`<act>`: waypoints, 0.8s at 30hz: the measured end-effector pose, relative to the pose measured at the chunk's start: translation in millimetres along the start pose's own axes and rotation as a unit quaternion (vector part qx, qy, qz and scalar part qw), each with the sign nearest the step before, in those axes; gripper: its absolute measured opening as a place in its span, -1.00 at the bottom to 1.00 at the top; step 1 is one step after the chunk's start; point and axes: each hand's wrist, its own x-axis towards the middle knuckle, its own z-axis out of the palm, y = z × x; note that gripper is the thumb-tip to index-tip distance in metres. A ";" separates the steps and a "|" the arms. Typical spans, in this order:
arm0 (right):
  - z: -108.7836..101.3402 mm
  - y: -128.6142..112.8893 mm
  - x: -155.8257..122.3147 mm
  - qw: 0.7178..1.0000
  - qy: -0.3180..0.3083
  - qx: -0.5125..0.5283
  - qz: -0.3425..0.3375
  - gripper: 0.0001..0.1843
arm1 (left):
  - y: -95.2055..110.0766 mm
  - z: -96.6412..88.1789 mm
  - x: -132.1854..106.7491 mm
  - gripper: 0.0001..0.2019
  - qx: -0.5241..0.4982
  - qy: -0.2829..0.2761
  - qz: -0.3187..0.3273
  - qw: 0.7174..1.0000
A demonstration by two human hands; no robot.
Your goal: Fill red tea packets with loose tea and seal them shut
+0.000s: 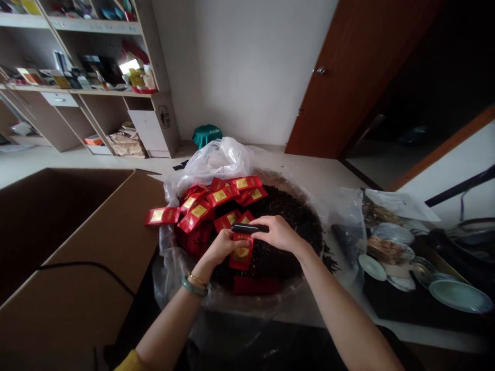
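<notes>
My left hand (221,248) pinches a small red tea packet (241,258) with a gold emblem, near its upper end. My right hand (279,234) grips a slim black handheld bag sealer (245,228), which lies level across the packet's top edge. The inside of the sealer is hidden. Beneath both hands is a wide round basket lined with clear plastic (170,257), full of dark loose tea leaves (294,211). Several red packets (199,210) lie heaped on its left side, and one more red piece (257,285) rests at the near edge.
An open cardboard box (127,221) stands left of the basket, with a black cable (88,265) over its side. To the right, a dark tray (390,309) carries dishes and bags. Behind are shelves (96,26), a green covered bin (207,135) and a brown door (332,103).
</notes>
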 end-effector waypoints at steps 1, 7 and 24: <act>0.7 0.0 -0.5 1.000 0.000 0.000 0.001 -0.71 | -0.2 -0.3 0.0 -0.63 0.004 0.001 0.001 1.000; 3.5 5.9 -3.0 1.000 0.008 0.024 -0.010 -0.72 | 1.5 0.3 -1.2 -0.67 0.030 -0.004 0.004 1.000; 1.5 38.2 1.5 0.995 0.033 0.091 0.026 -0.60 | 5.0 6.3 8.6 -0.65 -0.037 0.082 0.071 0.993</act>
